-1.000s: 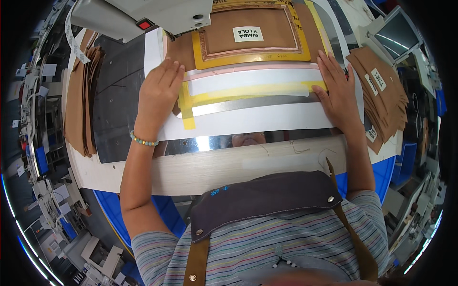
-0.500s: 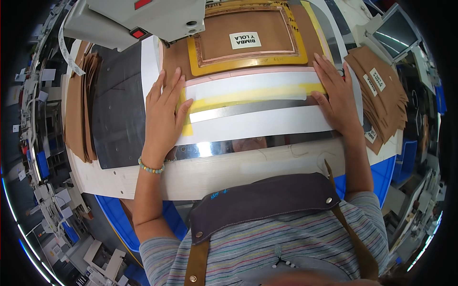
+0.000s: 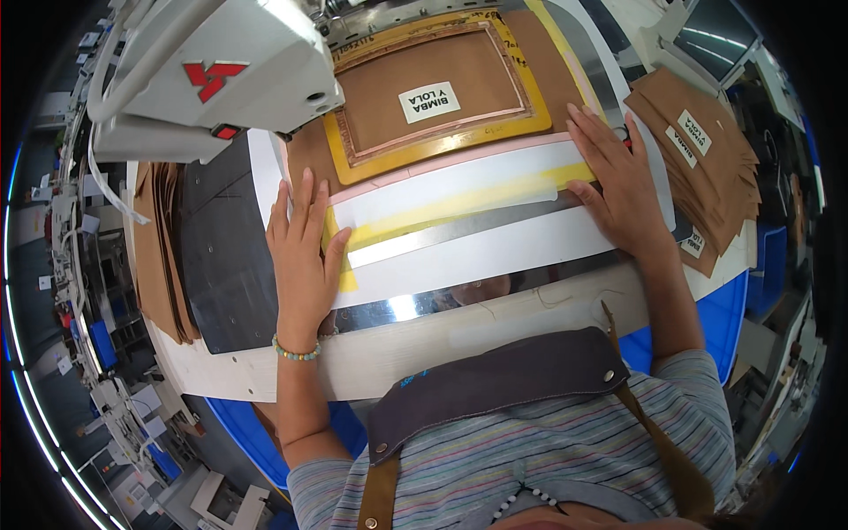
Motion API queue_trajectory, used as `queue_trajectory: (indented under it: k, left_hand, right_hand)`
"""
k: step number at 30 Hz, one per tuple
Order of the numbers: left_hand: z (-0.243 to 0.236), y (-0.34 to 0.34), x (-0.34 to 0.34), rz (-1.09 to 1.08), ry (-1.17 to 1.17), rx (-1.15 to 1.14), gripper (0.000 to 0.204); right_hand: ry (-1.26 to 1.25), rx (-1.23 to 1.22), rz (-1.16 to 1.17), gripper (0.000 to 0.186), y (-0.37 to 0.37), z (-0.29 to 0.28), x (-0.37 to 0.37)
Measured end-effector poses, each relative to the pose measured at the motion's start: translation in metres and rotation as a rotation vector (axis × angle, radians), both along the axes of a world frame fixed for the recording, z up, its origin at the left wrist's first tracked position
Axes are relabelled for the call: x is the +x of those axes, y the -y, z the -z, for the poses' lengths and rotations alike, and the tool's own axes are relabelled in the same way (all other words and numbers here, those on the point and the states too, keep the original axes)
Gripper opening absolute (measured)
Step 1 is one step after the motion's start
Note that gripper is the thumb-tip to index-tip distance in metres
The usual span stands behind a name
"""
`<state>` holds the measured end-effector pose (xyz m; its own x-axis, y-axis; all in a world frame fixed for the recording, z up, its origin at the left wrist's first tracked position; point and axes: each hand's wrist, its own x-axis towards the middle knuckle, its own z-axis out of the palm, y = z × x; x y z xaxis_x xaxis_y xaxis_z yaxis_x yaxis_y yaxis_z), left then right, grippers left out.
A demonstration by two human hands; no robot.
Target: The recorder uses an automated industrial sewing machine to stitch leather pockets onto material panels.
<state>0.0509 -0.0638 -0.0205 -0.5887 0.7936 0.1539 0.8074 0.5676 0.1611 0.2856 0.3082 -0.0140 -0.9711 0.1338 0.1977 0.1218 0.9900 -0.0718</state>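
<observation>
My left hand (image 3: 305, 252) lies flat with fingers spread at the left edge of a white sheet (image 3: 530, 231) faced with yellow tape strips (image 3: 459, 208). At the sheet's right edge my right hand (image 3: 623, 181) also rests flat, fingers stretched out, nothing in its grasp. Between and beyond the hands lies a brown fabric piece (image 3: 389, 75). A yellow rectangular frame (image 3: 442, 152) sits on it and surrounds a white printed label (image 3: 429, 102). A pink strip (image 3: 450, 159) runs along the fabric's near edge.
A white sewing machine head (image 3: 212, 79) overhangs the far left. Brown fabric pieces (image 3: 157, 256) stand stacked at the left beside a black sheet (image 3: 225, 247). More labelled brown pieces (image 3: 698, 159) fan out at the right, below a small screen (image 3: 717, 40). Blue bins (image 3: 698, 331) sit under the table.
The view has tilted and shifted, so more of the machine head shows. Both hands stay flat on the sheet's edges; the frame and fabric keep their places between them.
</observation>
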Motion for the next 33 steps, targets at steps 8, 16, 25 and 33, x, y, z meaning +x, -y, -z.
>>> queue_trajectory:
  k: [8, 16, 25, 33]
  left_hand:
    - [-0.005, -0.006, 0.003, 0.003, 0.034, 0.045, 0.053]
    - [-0.006, -0.007, 0.001, 0.004, -0.021, 0.047, 0.051]
    - [-0.006, -0.004, -0.001, -0.007, -0.013, 0.04, 0.059]
    - [-0.006, -0.003, -0.007, -0.03, 0.04, -0.041, 0.071]
  right_hand:
    - [-0.007, -0.032, 0.043, 0.065, -0.001, 0.0, 0.002]
    - [0.011, -0.046, 0.025, 0.065, 0.0, -0.001, -0.003]
    - [0.027, -0.063, 0.033, 0.068, 0.001, -0.005, -0.006]
    - [0.085, -0.019, 0.035, 0.074, 0.001, -0.005, -0.006]
